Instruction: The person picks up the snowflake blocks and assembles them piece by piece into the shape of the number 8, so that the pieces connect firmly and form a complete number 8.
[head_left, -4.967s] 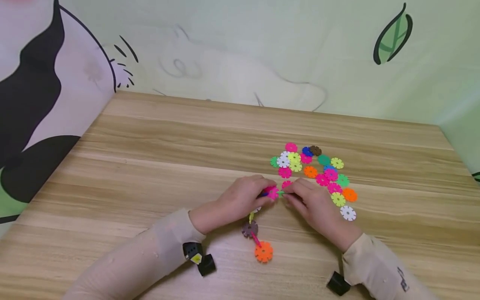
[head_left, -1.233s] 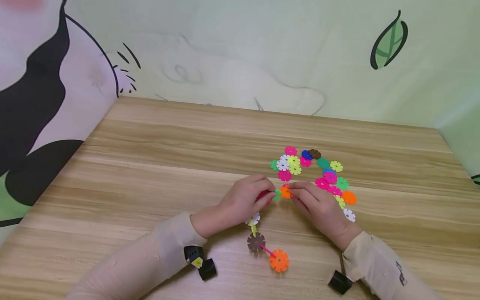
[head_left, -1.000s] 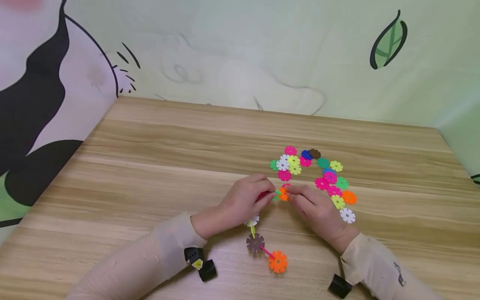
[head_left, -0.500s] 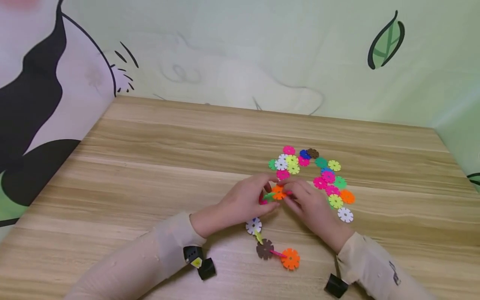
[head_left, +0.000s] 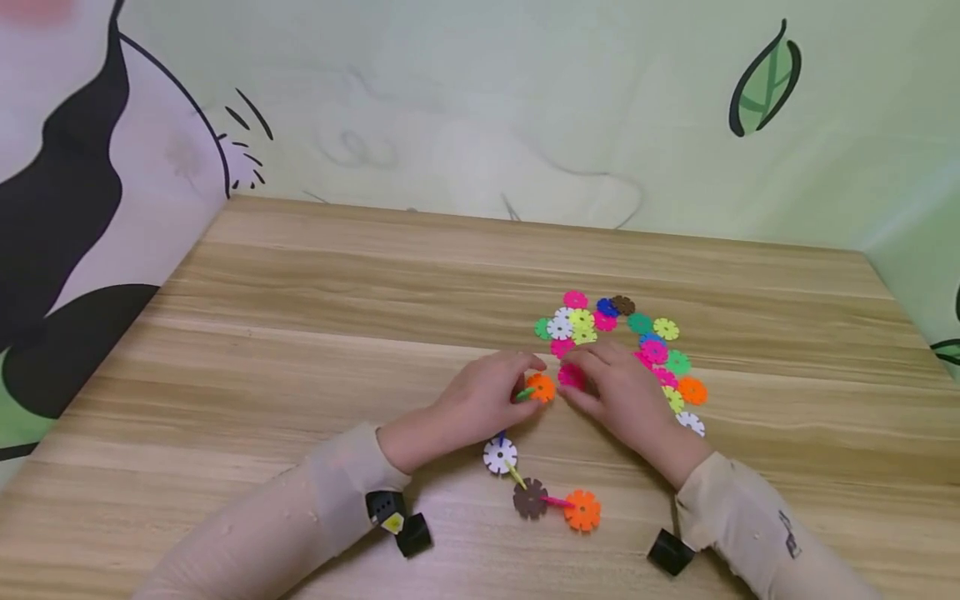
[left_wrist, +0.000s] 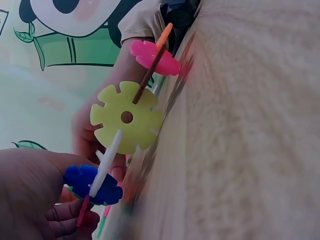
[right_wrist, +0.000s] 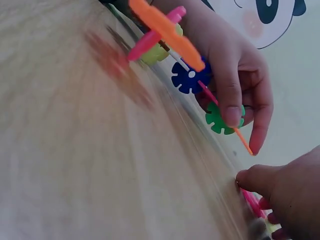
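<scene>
My left hand (head_left: 487, 396) pinches a chain of slotted plastic flower discs near its far end. A green disc (right_wrist: 220, 120) is under its thumb, and an orange disc (head_left: 541, 387) sticks out past the fingertips. From that hand the chain hangs through a blue disc (left_wrist: 92, 185), a white disc (head_left: 500, 456), a yellow disc (left_wrist: 127, 115), a brown disc (head_left: 530, 498) and a pink disc (left_wrist: 155, 56) to another orange disc (head_left: 582, 510). My right hand (head_left: 622, 396) is at a loose pink disc (head_left: 570, 377), thumb and fingers curved apart around it.
Loose discs, such as a dark brown disc (head_left: 623, 305), a green disc (head_left: 678, 362) and a white disc (head_left: 691, 423), lie scattered on the wooden table (head_left: 337, 275) behind and beside my right hand. A printed wall (head_left: 450, 108) stands behind the table.
The orange disc was brought to the green one by my right hand and now sits on the chain. My right hand has let it go and moved to the pink disc. The chain's lower end swung right.
</scene>
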